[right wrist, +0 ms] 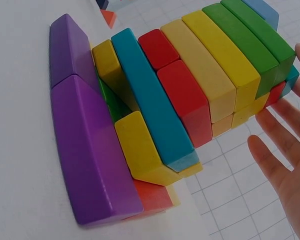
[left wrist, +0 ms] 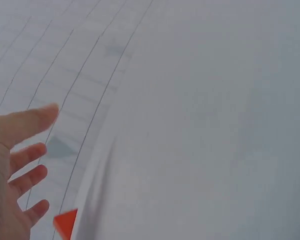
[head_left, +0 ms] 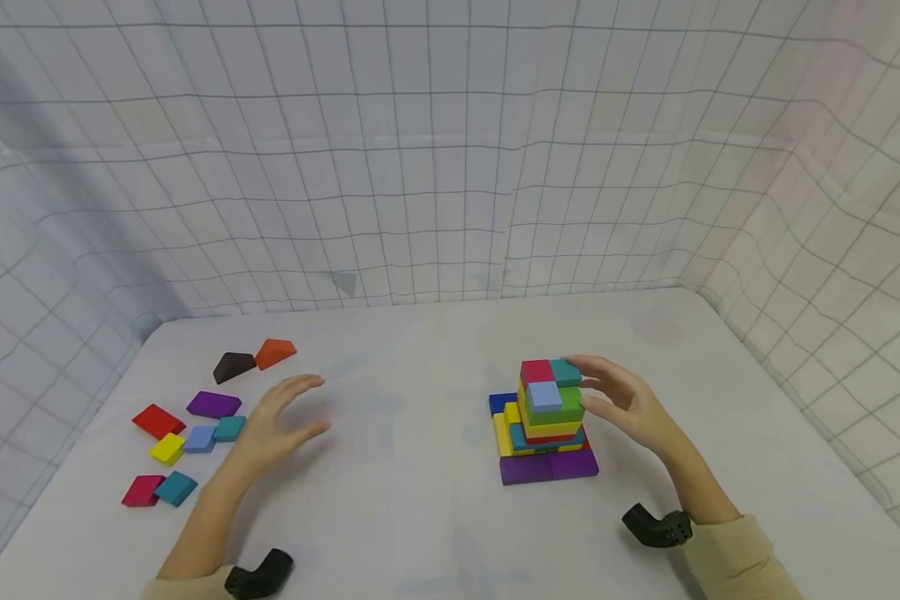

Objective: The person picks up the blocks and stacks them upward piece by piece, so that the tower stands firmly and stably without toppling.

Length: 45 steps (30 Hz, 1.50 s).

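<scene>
A stepped tower of coloured blocks stands right of centre, with purple blocks (head_left: 526, 468) at its base. On its top lie a red block (head_left: 536, 372), a teal block (head_left: 566, 372) and a light blue block (head_left: 544, 397). My right hand (head_left: 630, 408) is at the tower's upper right side, fingers spread, the fingertips beside the teal block; whether they touch it I cannot tell. In the right wrist view the fingers of that hand (right wrist: 290, 165) are extended near the top layers. My left hand (head_left: 268, 429) hovers empty with parted fingers, also in the left wrist view (left wrist: 12, 170).
Loose blocks lie at the left: a black one (head_left: 234, 367), an orange one (head_left: 275, 352), a purple one (head_left: 213, 405), a red one (head_left: 158, 422), a yellow one (head_left: 168, 449) and several others. A grid-patterned curtain (head_left: 435, 167) stands behind the white table (head_left: 390, 533).
</scene>
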{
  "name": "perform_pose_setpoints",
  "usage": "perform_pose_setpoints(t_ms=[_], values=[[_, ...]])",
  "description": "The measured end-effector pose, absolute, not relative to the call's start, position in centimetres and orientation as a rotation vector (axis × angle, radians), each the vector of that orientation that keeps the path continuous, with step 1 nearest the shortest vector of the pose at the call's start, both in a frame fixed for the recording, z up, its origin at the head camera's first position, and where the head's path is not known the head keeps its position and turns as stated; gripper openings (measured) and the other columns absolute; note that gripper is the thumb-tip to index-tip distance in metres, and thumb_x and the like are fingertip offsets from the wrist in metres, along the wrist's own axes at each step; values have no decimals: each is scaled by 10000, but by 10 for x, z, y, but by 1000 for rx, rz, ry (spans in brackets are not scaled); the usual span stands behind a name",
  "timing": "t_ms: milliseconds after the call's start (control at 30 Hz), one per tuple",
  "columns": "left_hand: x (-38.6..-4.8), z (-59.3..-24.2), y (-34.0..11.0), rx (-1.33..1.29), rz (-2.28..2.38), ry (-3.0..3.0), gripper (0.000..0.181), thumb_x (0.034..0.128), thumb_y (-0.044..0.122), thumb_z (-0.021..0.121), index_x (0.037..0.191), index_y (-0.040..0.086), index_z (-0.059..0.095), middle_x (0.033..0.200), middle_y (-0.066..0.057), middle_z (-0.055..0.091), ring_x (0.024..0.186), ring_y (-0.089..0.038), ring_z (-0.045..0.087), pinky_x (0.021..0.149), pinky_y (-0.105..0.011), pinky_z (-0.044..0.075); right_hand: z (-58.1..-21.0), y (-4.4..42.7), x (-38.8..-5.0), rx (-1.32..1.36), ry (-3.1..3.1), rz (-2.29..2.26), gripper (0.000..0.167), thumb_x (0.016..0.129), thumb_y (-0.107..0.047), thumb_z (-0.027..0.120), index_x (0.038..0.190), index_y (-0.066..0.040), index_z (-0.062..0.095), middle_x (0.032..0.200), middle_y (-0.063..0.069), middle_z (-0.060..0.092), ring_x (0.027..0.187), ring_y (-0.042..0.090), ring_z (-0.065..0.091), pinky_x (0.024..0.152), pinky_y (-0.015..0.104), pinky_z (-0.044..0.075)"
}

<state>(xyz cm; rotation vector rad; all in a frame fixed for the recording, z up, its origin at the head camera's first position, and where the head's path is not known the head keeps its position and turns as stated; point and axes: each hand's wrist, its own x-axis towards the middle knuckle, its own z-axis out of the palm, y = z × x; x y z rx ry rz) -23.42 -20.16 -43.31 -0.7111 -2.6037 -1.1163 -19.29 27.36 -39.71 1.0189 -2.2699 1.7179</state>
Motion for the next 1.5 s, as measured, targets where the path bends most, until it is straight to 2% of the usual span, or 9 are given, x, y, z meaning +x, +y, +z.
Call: perform_pose_setpoints(t_ms=[200, 400, 433, 567, 700, 800, 1100, 1300, 1500], values=[[-222, -441, -271, -583, -960, -2718, 498, 740, 101, 739, 1192, 28, 543, 1226, -204, 484, 1118, -414, 379, 840, -654, 330, -397, 273, -193, 1019, -2271, 1716, 468, 849, 126, 490, 1305, 93, 388, 1317, 47, 481, 1153, 174, 493, 970, 315, 411], [-218, -452, -301, -596, -805, -2630, 444, 691, -6, 733, 1113, 10, 593, 1130, -189, 516, 1035, -377, 418, 960, -451, 348, -396, 272, -192, 1021, -2271, 1710, 472, 849, 129, 490, 1307, 94, 382, 1317, 44, 479, 1150, 171, 496, 964, 289, 413], [-218, -453, -303, -599, -787, -2620, 432, 697, -14, 730, 1108, 8, 599, 1121, -185, 521, 1029, -371, 427, 999, -346, 328, -396, 272, -192, 1014, -2275, 1713, 473, 849, 128, 489, 1308, 90, 383, 1316, 36, 480, 1151, 168, 496, 964, 289, 413], [-218, -453, -304, -574, -774, -2658, 385, 745, 1, 712, 1113, -7, 597, 1103, -197, 515, 1024, -401, 446, 910, -526, 365, -396, 272, -191, 1010, -2279, 1719, 473, 849, 134, 483, 1309, 90, 382, 1315, 31, 480, 1149, 166, 496, 962, 294, 415], [-218, -453, -300, -530, -769, -2655, 359, 752, 30, 718, 1091, -16, 611, 1062, -187, 532, 979, -365, 466, 980, -201, 365, -397, 272, -192, 1017, -2275, 1711, 471, 849, 133, 482, 1307, 92, 382, 1314, 41, 480, 1147, 167, 497, 961, 294, 416], [-219, -452, -292, -523, -780, -2617, 348, 739, 52, 737, 1062, -19, 631, 1031, -173, 552, 939, -327, 484, 829, 59, 180, -397, 273, -192, 1009, -2283, 1715, 470, 852, 122, 489, 1308, 91, 382, 1316, 30, 478, 1149, 169, 495, 965, 304, 414], [-236, -430, -207, -735, -1066, -2312, 383, 649, -125, 734, 1012, -31, 656, 987, -106, 586, 948, 32, 475, 845, -4, 333, -396, 273, -191, 986, -2296, 1751, 481, 850, 89, 519, 1310, 95, 376, 1323, 4, 476, 1174, 180, 472, 977, 343, 404], [-238, -402, -118, -999, -1209, -2153, 366, 665, -56, 762, 1015, -4, 665, 991, -96, 610, 875, -201, 565, 822, -152, 446, -398, 274, -192, 1008, -2280, 1754, 476, 852, 86, 515, 1307, 98, 378, 1325, 17, 476, 1186, 182, 461, 980, 338, 400], [-227, -376, -37, -1247, -1352, -2061, 329, 735, -3, 730, 1054, -9, 650, 1026, -97, 596, 913, -200, 568, 799, -273, 508, -398, 275, -194, 1022, -2270, 1746, 474, 854, 90, 507, 1307, 108, 369, 1327, 10, 474, 1193, 175, 455, 981, 316, 398]])
